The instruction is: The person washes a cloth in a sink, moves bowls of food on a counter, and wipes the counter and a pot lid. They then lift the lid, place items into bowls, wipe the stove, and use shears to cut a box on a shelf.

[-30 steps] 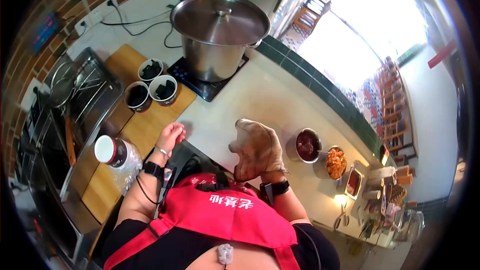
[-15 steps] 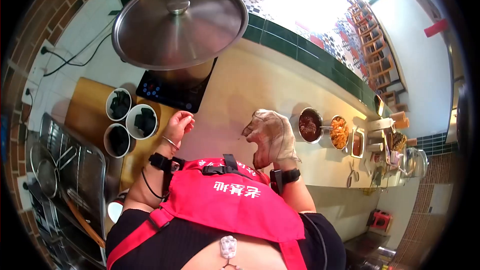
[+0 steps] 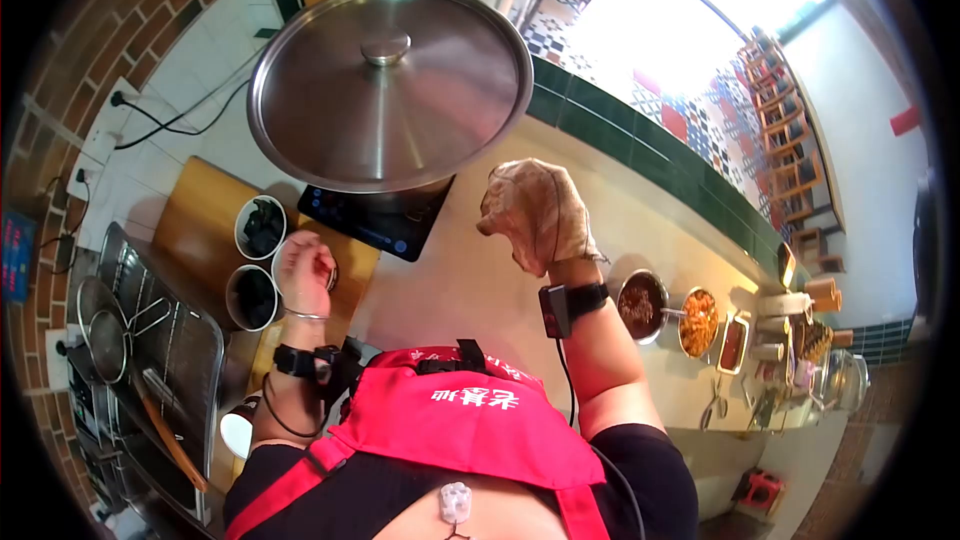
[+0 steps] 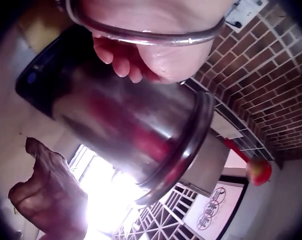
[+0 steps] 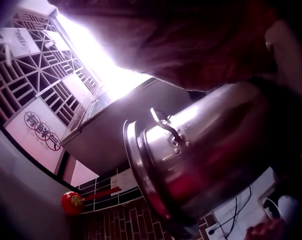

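A large steel stockpot (image 5: 211,145) stands covered by its round lid (image 3: 390,90) on a black induction cooker (image 3: 375,225). My bare left hand (image 3: 304,275) hangs over the paper cups on the left, fingers loosely curled and holding nothing. It partly covers one cup; two others, a back cup (image 3: 262,227) and a front cup (image 3: 253,297), show dark pieces inside. My right hand (image 3: 535,215) wears a stained cloth glove, fingers and thumb apart around nothing, at the pot's near right side. A side handle (image 5: 166,125) juts from the pot below the lid.
Beneath the cups lies a wooden board (image 3: 205,205). Left of it stands a metal rack tray (image 3: 180,330) with strainers. Along the counter at right are a bowl of dark red sauce (image 3: 641,305), a bowl of orange food (image 3: 698,322) and scissors (image 3: 714,408).
My gloved right hand has moved forward toward the pot. The left hand has shifted left, over the cups. The pot looms larger in the head view than a second ago.
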`<control>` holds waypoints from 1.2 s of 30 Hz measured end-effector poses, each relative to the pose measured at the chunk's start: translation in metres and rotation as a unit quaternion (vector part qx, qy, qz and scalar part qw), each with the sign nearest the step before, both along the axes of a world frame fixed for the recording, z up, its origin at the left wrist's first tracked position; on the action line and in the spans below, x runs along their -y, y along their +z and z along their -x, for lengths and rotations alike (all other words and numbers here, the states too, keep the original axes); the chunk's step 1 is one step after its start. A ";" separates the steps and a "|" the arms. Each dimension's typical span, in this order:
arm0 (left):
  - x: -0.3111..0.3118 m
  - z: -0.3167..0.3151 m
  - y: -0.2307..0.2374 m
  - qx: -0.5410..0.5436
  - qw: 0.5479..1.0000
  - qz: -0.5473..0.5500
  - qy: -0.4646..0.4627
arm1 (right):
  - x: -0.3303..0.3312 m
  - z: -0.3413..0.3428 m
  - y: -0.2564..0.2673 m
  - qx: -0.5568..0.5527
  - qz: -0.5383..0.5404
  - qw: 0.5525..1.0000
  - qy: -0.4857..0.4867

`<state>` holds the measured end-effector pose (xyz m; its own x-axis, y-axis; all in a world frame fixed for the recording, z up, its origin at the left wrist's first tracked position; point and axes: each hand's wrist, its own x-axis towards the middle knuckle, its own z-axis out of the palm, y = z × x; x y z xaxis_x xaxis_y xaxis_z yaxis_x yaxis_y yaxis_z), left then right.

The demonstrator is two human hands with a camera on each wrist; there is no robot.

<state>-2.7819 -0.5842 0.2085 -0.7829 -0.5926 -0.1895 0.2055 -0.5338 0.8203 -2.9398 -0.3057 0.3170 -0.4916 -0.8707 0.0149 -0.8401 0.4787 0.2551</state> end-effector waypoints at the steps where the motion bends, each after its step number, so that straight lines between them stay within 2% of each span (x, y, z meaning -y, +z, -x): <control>1: 0.008 0.001 0.014 -0.014 0.999 0.009 0.036 | 0.004 0.013 -0.007 -0.003 0.003 1.000 0.010; 3: 0.036 0.007 0.029 -0.044 0.996 0.045 0.070 | 0.018 0.043 -0.016 0.064 0.043 0.986 -0.150; 4: 0.049 0.010 0.038 -0.042 0.994 0.032 0.092 | 0.027 0.046 0.003 0.082 -0.015 0.985 -0.148; 5: 0.061 0.016 0.047 -0.041 0.992 0.018 0.115 | 0.032 0.050 0.004 0.078 -0.017 0.988 -0.133; 6: 0.070 0.021 0.057 -0.050 0.993 0.015 0.108 | 0.031 0.050 0.002 0.399 0.269 0.864 -0.148; 7: 0.081 0.027 0.063 -0.060 0.993 0.012 0.101 | 0.030 0.053 -0.002 0.647 0.491 0.567 -0.138; 8: 0.098 0.037 0.062 -0.059 0.993 -0.018 0.103 | 0.031 0.061 -0.006 0.771 0.608 0.155 -0.112; 9: 0.115 0.048 0.058 -0.058 0.992 -0.049 0.103 | 0.031 0.074 -0.019 0.778 0.597 0.160 -0.111; 11: 0.141 0.070 0.054 -0.055 0.992 -0.090 0.076 | 0.034 0.102 -0.051 0.701 0.671 0.187 -0.151; 15: 0.187 0.125 0.024 0.041 0.997 -0.048 0.038 | 0.047 0.094 -0.031 0.722 0.644 0.175 -0.181; 17: 0.188 0.147 0.031 0.062 0.998 -0.014 -0.022 | 0.049 0.084 -0.019 0.725 0.634 0.176 -0.203; 19: 0.171 0.156 0.055 0.118 0.989 0.083 -0.023 | 0.055 0.079 -0.007 0.748 0.608 0.133 -0.230; 20: 0.166 0.159 0.061 0.122 0.989 0.076 -0.020 | 0.054 0.082 -0.014 0.729 0.613 0.183 -0.242; 21: 0.164 0.162 0.066 0.096 0.972 0.211 -0.043 | 0.054 0.086 -0.019 0.730 0.609 0.185 -0.247; 22: 0.165 0.164 0.067 0.067 0.935 0.341 -0.067 | 0.054 0.090 -0.023 0.711 0.617 0.203 -0.267; 23: 0.171 0.163 0.066 0.070 0.937 0.336 -0.068 | 0.053 0.091 -0.028 0.691 0.626 0.220 -0.288; 25: 0.180 0.171 0.066 0.123 0.889 0.426 -0.117 | 0.060 0.089 -0.022 0.699 0.627 0.227 -0.259; 26: 0.184 0.175 0.066 0.122 0.889 0.425 -0.121 | 0.062 0.085 -0.016 0.670 0.655 0.220 -0.270; 28: 0.182 0.186 0.077 0.107 0.930 0.329 -0.123 | 0.071 0.081 -0.010 0.633 0.689 0.210 -0.283; 29: 0.180 0.188 0.085 0.118 0.949 0.255 -0.145 | 0.073 0.083 -0.011 0.602 0.695 0.255 -0.299; 31: 0.207 0.204 0.077 0.124 0.918 0.295 -0.236 | 0.076 0.084 -0.016 0.541 0.702 0.335 -0.321; 32: 0.239 0.228 0.032 0.058 0.800 0.573 -0.169 | 0.077 0.085 -0.020 0.516 0.701 0.379 -0.315; 34: 0.239 0.227 0.030 0.045 0.836 0.513 -0.188 | 0.077 0.088 -0.026 0.459 0.689 0.472 -0.303; 36: 0.234 0.229 0.031 0.051 0.897 0.385 -0.210 | 0.075 0.090 -0.030 0.397 0.662 0.564 -0.294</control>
<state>-3.0105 -0.8178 0.2390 -0.9696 -0.2355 0.0667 0.0225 0.1854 0.9824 -3.0301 -0.3802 0.2872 -0.9987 -0.0389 0.0329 -0.0353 0.0634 -0.9974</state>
